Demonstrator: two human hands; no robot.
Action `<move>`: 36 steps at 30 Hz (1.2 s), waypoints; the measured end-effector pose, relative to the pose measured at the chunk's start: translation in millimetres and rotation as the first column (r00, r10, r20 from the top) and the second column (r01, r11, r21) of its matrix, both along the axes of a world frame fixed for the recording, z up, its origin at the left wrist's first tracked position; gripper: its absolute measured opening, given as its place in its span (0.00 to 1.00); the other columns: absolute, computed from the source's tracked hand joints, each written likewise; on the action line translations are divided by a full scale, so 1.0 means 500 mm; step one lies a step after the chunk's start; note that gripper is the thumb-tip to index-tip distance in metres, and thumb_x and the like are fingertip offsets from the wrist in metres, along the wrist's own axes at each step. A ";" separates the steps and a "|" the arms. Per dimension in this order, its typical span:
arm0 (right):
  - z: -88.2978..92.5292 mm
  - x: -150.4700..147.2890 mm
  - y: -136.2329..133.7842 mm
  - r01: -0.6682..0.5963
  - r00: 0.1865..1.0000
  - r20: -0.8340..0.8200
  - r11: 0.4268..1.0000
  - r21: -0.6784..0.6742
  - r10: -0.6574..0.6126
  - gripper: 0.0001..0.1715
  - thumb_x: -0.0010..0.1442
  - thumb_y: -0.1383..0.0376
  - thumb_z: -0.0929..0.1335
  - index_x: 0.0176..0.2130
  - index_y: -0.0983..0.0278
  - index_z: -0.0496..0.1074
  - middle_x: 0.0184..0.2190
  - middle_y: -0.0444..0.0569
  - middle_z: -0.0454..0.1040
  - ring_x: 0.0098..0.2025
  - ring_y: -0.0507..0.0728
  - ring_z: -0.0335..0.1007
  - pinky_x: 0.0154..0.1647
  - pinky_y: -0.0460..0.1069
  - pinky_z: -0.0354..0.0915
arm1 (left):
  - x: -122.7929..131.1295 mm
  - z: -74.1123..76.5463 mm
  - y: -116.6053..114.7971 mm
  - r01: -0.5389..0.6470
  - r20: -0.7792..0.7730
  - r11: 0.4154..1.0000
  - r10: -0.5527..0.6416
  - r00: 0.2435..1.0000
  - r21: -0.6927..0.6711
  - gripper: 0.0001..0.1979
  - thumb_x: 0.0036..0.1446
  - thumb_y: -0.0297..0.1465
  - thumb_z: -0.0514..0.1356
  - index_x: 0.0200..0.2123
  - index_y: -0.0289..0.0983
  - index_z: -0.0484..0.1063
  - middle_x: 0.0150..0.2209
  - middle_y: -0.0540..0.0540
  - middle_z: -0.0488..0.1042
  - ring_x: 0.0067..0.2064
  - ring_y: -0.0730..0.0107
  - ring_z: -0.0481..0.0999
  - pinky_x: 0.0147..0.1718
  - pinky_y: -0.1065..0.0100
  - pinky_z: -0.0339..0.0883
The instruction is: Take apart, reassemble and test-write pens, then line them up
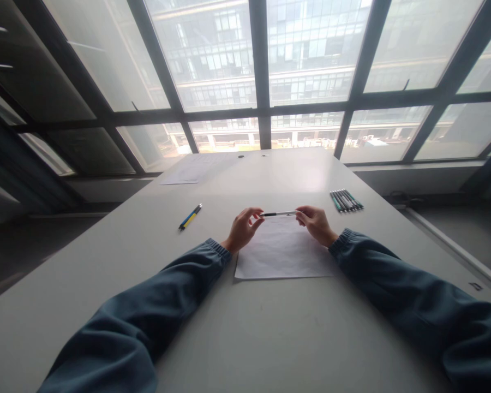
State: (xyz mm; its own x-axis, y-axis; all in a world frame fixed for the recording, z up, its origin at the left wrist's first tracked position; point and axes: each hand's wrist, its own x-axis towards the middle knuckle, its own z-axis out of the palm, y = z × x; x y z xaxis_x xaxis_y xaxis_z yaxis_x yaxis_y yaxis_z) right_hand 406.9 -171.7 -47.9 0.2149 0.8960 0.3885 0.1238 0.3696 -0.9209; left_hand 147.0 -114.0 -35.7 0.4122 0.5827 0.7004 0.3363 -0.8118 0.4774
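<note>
Above a white sheet of paper (pixel 284 254), a pen (pixel 280 214) with a dark grip and a clear or white barrel is held level between both hands. My left hand (pixel 244 226) has its thumb and fingers closed at the dark tip end. At the opposite end, my right hand (pixel 316 222) pinches the pen between thumb and fingers. The paper lies flat on the table below, partly under my hands. Off to the left lie pens with blue and yellow barrels (pixel 190 218), side by side. A row of several pens (pixel 346 201), some green, rests to the right.
The white table (pixel 245 333) stretches away towards large windows (pixel 262 60). More paper sheets (pixel 184 172) lie at its far left. A small round dark item (pixel 241 156) sits near the far edge. A small dark mark or object (pixel 475 286) shows near the right edge.
</note>
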 end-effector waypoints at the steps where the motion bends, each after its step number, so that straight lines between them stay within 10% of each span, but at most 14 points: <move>1: 0.001 0.000 0.000 -0.001 1.000 0.002 1.000 -0.001 0.001 0.26 0.52 0.46 0.75 0.35 0.67 0.78 0.22 0.46 0.73 0.22 0.51 0.64 0.22 0.48 0.62 | 0.000 0.000 0.000 -0.005 -0.001 1.000 0.005 1.000 0.015 0.09 0.64 0.37 0.62 0.43 0.38 0.74 0.37 0.46 0.79 0.35 0.71 0.77 0.31 0.72 0.70; 36: 0.014 -0.006 -0.017 -0.231 0.972 0.015 0.969 -0.091 0.234 0.24 0.54 0.49 0.73 0.40 0.65 0.74 0.24 0.45 0.74 0.23 0.51 0.65 0.24 0.47 0.62 | 0.000 0.012 -0.014 -0.022 -0.120 0.995 0.010 0.993 -0.092 0.21 0.70 0.41 0.52 0.28 0.36 0.72 0.25 0.49 0.75 0.25 0.73 0.70 0.28 0.71 0.63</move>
State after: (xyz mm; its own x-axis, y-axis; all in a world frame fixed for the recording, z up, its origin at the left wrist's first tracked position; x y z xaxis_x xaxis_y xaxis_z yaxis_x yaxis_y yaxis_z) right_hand 403.9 -180.3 -41.1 -0.0123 0.9510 0.3089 0.0681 0.3090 -0.9486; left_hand 146.8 -121.2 -29.5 0.4796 0.6504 0.5891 0.4079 -0.7596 0.5066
